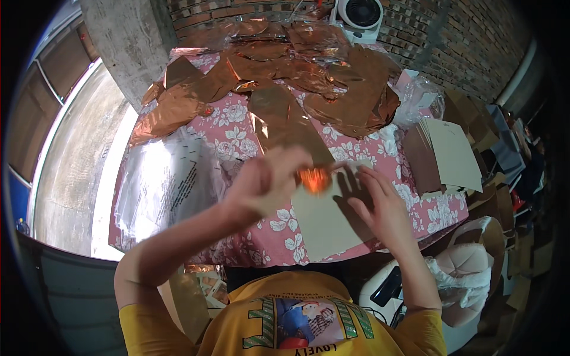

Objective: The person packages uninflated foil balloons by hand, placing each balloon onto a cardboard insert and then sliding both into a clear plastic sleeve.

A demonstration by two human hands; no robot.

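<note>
A pale rectangular card (325,228) lies near the front edge of the table in front of me. A copper-coloured foil sheet (282,121) stretches away from its far end, and a bright, shiny bit of foil (314,180) shows over the card. My left hand (270,178), smeared by motion, is just left of that bright bit; whether its fingers hold the foil cannot be made out. With fingers stretched and thumb apart, my right hand (379,202) is over the card's right side, casting a shadow on it.
The table wears a pink floral cloth (285,231). Clear plastic bags (163,184) lie at left, cards (454,154) stand in a stack at right. Copper foil balloons (356,101) cover the far side, before a white fan (361,18). A phone (387,286) rests below the table's right edge.
</note>
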